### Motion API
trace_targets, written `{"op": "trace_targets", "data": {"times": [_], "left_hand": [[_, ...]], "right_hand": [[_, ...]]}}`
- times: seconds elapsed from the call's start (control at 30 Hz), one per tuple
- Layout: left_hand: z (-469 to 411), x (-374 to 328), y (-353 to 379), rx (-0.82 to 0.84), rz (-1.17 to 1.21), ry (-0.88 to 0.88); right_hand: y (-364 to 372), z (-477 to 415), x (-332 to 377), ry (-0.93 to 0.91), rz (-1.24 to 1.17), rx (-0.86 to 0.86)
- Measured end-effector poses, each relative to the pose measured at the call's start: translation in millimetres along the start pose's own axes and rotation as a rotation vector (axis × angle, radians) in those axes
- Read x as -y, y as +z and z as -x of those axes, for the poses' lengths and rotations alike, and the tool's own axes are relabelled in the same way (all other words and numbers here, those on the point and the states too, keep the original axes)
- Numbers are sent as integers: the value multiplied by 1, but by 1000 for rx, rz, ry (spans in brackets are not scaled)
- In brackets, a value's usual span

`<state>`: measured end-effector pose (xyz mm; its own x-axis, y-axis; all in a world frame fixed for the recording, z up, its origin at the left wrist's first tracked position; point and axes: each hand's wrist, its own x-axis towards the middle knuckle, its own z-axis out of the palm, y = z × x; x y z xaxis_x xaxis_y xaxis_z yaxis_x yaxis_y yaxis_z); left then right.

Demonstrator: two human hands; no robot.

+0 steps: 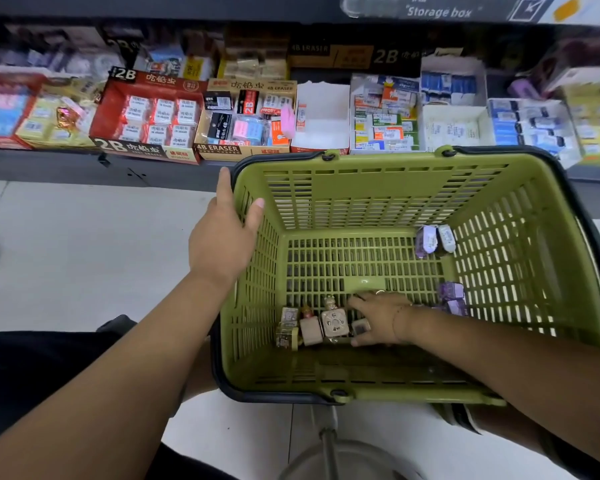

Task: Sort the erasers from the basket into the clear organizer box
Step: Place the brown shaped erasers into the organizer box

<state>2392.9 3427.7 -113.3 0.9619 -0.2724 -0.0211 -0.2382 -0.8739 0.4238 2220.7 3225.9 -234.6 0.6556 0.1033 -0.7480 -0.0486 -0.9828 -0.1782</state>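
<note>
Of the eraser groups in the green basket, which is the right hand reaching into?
The right hand is at the pink and beige boxed erasers on the near left of the green basket, not the purple wrapped ones.

The left arm is stretched forward, and the left hand [222,237] is closed over a rim, thumb inside and fingers outside. The right arm is reached in from the right with the wrist bent. The right hand [378,318] is held low, palm down, fingers spread and slightly curled, nothing visibly gripped.
</note>
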Motion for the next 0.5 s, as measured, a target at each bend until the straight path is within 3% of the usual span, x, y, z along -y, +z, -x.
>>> {"op": "trace_targets", "data": {"times": [0.17, 0.3, 0.4, 0.43, 0.5], "left_hand": [[-1, 2, 1, -13, 10, 7], [1, -1, 0, 31, -39, -35], [9, -15, -7, -134, -192, 270], [12, -24, -7, -94, -149, 391], [21, -43, -4, 269, 65, 432]], "right_hand": [[-8, 9, -13, 73, -192, 178], [-19, 20, -15, 53, -447, 142], [-52, 32, -12, -12, -723, 38], [-69, 35, -10, -57, -788, -6], [-103, 40, -3, -149, -882, -82]]}}
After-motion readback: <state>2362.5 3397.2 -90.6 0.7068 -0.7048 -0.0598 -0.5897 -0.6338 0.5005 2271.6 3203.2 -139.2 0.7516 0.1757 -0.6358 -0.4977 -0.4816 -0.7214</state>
